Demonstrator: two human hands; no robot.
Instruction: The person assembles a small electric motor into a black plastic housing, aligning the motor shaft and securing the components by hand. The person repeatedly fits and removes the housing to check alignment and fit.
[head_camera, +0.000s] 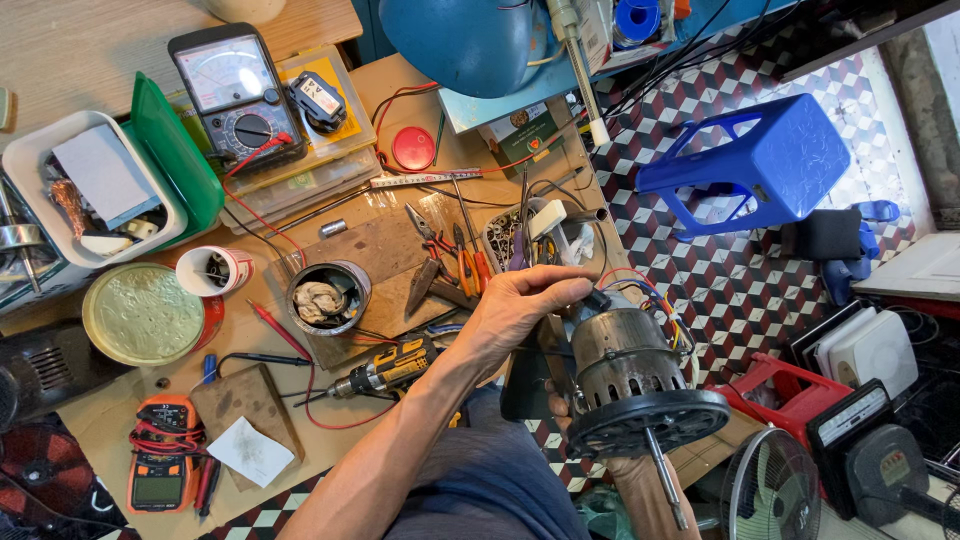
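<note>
I hold a grey fan motor (625, 362) over my lap, its black round front plate (650, 420) and bare shaft (665, 478) pointing toward me. Coloured wires (650, 295) come out of its far end. My left hand (515, 312) reaches in from the lower left and grips the motor's rear end near the wires. Only part of my right hand (622, 470) shows, supporting the motor from below under the black plate.
The cluttered workbench (400, 90) carries an analogue meter (235, 95), an orange digital meter (163, 452), a cordless drill (390, 368), pliers and screwdrivers (455, 255), tins and trays. A blue stool (765, 165) lies on the tiled floor; a small fan (770, 490) stands at lower right.
</note>
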